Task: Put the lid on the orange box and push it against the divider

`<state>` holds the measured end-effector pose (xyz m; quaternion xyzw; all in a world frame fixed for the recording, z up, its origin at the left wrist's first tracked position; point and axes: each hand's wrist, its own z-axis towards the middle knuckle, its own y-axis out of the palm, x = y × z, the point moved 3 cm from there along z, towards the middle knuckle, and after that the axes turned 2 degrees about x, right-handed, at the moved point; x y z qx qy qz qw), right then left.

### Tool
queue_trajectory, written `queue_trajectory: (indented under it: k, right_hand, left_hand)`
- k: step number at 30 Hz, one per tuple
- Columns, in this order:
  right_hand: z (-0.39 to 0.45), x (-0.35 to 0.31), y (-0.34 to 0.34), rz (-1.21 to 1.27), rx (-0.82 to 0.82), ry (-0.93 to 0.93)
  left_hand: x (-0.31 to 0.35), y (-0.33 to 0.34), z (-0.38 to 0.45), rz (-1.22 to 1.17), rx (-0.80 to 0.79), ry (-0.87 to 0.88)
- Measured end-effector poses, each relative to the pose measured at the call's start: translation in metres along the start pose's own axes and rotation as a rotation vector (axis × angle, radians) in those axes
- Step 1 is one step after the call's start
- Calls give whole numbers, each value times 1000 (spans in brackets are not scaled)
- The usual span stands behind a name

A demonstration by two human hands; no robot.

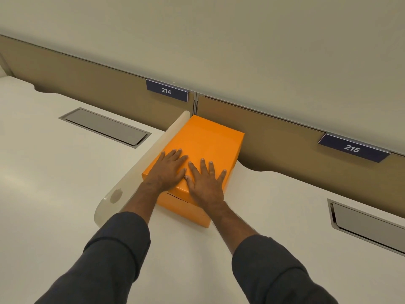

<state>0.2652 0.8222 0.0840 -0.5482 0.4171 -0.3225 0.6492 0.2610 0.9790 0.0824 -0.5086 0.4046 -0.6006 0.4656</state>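
Box runs near-to-far along the divider, lid on; we've got left hand and right hand spread flat on top.

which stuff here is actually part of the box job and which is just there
Part of the job:
orange box
lid
divider
left hand
right hand

Just there:
label 214
label 215
two metal desk hatches
back panel
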Motion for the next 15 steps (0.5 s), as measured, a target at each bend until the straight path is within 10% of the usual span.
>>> queue_trajectory:
  k: [8, 15]
  right_hand:
    - [-1, 6, -16, -16, 24, -53]
    - [-1, 34, -69, -33, 285, -88]
  left_hand:
    - [14, -18, 11, 127, -71, -18]
    - [53, -53, 20, 145, 235, 51]
